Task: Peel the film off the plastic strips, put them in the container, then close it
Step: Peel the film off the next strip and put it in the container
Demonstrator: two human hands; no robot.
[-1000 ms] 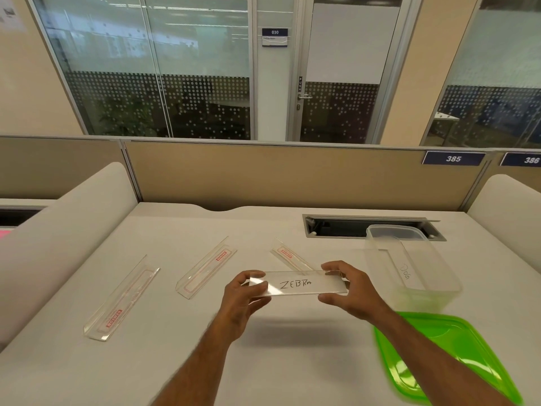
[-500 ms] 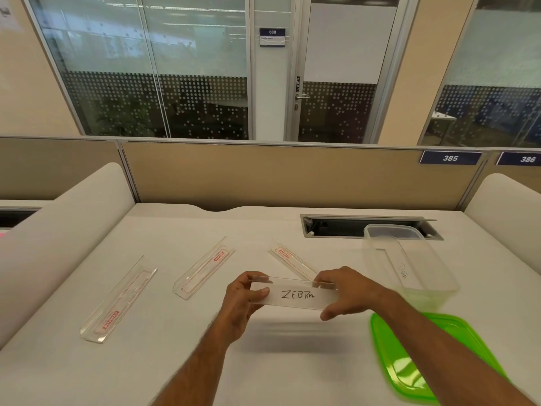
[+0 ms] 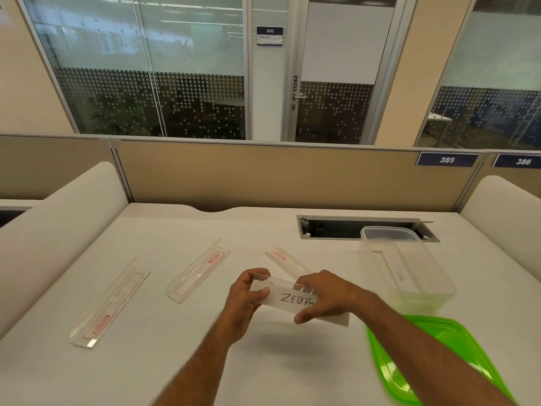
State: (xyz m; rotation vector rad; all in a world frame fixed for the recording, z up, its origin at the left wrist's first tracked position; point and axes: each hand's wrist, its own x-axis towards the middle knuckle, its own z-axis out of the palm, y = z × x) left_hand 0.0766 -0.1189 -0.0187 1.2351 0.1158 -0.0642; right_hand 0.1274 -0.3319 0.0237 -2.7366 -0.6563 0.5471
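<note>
Above the white bench (image 3: 164,373), the left hand (image 3: 244,303) and right hand (image 3: 325,295) both pinch the strip marked ZEBRA (image 3: 288,298), near the clear container (image 3: 409,268) and green lid (image 3: 433,358).

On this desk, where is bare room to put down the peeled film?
Free: the near desk surface, between the leftmost clear plastic strip and the green lid; also the far desk before the tan partition. Crowded: around the clear container and both hands.
</note>
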